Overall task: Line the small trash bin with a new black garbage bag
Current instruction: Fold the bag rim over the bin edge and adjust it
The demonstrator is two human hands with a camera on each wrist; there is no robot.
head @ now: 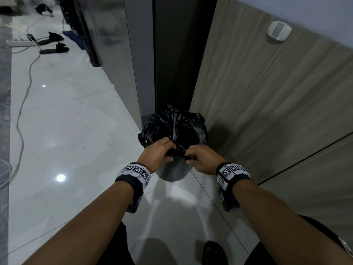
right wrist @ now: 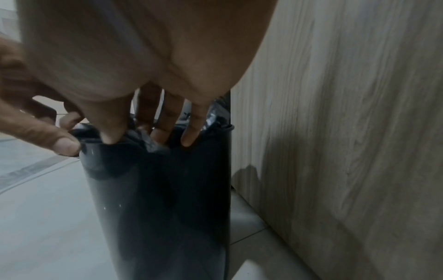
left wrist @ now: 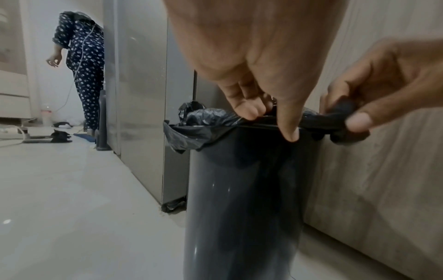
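A pale glossy tiled floor runs between a steel-grey appliance side and a wood-grain cabinet panel. A cable trails across the floor, and in the left wrist view a person in dark patterned clothes stands far off. Tucked into the corner where appliance and cabinet meet stands the small trash bin, a dark grey cylinder, upright, long axis vertical, mouth facing up. The black garbage bag sits in that mouth, its crumpled film bunched above and draped over the far rim, probably so the edge can be folded down outside.

At the near rim the 2 hands meet. The left hand has its fingers curled onto the bag's edge, thumb pointing down along the bin wall, pinching film. The right hand pinches a gathered twist of the same edge between thumb and fingers; its other fingers reach down to the rim. The stretched edge lies horizontal along the rim between them, seemingly pulled taut to seat it.
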